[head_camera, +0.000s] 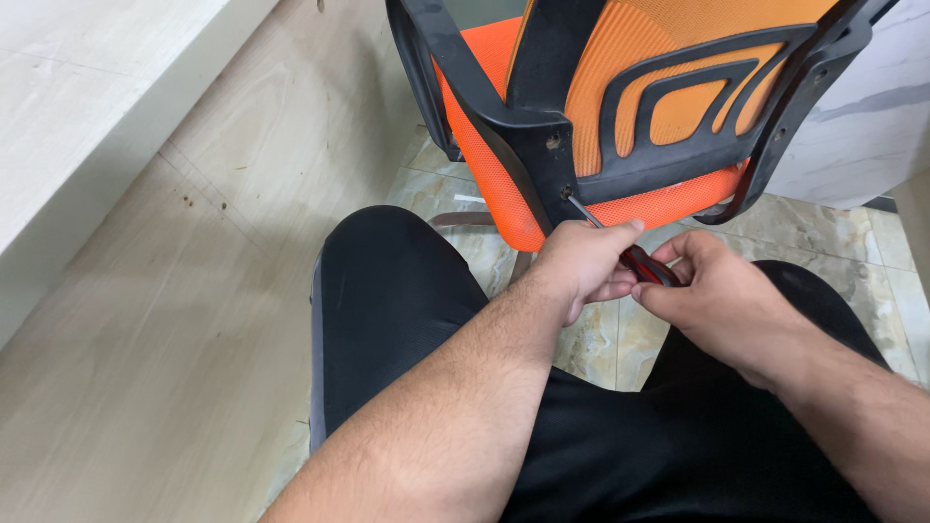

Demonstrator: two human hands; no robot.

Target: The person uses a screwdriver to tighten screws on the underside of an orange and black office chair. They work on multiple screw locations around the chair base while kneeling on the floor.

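I pinch the screwdriver (pixel 647 263) handle with both hands, left hand (pixel 581 266) and right hand (pixel 722 300) fingers curled tight. Its tip sits in a screw hole (pixel 567 193) of the chair's black frame (pixel 528 136); I judge keeping the shaft in line matters most.

Down on the floor (pixel 174 320): pale wood-look boards on the left with a few dark specks, glossy marbled tiles (pixel 601 339) to the right. The orange chair (pixel 620 107) stands on those tiles, and a pale cabinet (pixel 68 107) edges the boards at left
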